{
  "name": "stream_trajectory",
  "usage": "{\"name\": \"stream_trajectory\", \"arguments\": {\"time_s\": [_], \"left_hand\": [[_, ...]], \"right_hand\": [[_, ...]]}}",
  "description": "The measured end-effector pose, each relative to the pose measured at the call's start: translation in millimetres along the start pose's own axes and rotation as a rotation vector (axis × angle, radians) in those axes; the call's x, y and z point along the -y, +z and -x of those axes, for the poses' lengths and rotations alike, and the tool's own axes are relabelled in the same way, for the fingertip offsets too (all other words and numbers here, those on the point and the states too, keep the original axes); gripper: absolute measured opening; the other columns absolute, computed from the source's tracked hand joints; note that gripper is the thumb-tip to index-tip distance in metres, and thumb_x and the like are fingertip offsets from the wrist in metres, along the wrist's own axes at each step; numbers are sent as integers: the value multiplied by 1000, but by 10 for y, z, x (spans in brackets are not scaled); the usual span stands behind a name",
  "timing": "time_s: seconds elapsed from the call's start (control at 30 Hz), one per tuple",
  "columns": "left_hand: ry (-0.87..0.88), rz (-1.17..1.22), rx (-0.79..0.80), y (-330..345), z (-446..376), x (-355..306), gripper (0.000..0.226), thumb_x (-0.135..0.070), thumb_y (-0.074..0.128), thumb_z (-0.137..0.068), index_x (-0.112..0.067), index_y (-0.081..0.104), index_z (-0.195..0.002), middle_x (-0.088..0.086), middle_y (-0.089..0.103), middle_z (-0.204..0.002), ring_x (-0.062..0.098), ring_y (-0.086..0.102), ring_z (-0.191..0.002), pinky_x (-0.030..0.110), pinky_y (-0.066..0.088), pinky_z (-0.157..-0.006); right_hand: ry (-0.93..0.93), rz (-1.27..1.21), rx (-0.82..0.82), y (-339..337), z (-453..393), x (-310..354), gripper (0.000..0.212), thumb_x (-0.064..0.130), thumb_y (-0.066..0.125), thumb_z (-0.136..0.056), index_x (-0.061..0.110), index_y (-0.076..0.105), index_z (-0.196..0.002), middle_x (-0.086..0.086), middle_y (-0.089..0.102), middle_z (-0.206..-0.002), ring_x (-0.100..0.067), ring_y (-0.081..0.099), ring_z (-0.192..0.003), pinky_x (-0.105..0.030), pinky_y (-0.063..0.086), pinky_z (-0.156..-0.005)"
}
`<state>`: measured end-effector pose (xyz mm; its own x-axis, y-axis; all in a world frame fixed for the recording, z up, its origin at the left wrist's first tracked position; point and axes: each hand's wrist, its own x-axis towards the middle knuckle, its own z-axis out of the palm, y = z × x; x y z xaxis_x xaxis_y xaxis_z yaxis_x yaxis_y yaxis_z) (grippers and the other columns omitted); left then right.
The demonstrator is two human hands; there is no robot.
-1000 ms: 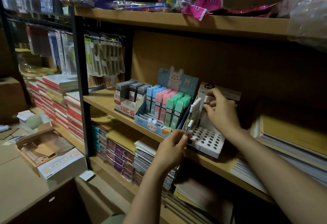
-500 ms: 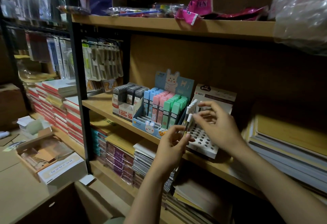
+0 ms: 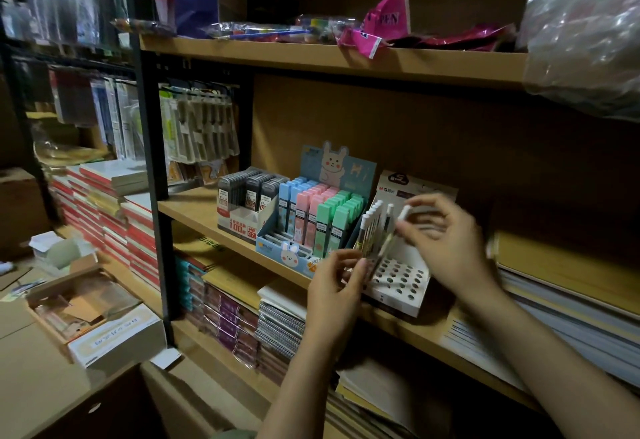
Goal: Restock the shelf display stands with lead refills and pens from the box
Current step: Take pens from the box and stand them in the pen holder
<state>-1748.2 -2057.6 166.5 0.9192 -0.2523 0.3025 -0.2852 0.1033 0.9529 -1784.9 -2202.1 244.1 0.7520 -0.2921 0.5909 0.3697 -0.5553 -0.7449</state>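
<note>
With the right hand (image 3: 446, 241) pinching one pen (image 3: 394, 230) above the white pen stand (image 3: 398, 282) and the left hand (image 3: 337, 286) gripping spares beside it, a tilted insertion could miss its hole and topple the standing row.

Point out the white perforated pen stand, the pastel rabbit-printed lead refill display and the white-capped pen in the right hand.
White perforated pen stand (image 3: 398, 279): head view, holed top face.
Pastel rabbit-printed lead refill display (image 3: 289, 254): head view, front panel.
White-capped pen (image 3: 403, 212): head view, cap, blurred.
</note>
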Motion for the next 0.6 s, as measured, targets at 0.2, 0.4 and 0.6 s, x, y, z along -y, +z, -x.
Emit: {"name": "stream_trajectory", "arguments": {"time_s": [0.2,0.4,0.6], "left_hand": [[128,-488,-274,48,-115,258,42,-56,69,-77,-29,57,-107,-16,52,-105,6,48,-101,24,45,-81],[139,-614,-237,156,-136,407,60,-67,67,-71,-32,54,-116,-15,49,-110,9,44,-104,29,48,-85],[158,-632,-251,186,-122,439,64,-68,67,-71,-31,52,-121,-14,46,-112,9,43,-104,31,49,-86]], "right_hand": [[-135,258,-142,-30,-182,-140,30,12,69,-87,33,57,-104,19,62,-93,-2,65,-88,-18,53,-72],[-166,277,-181,115,-179,-294,28,14,70,-87,32,59,-106,23,59,-90,2,64,-84,-12,52,-68],[-147,273,-152,80,-159,-311,26,14,70,-88,32,59,-102,21,62,-89,5,65,-84,-9,51,-67]]}}
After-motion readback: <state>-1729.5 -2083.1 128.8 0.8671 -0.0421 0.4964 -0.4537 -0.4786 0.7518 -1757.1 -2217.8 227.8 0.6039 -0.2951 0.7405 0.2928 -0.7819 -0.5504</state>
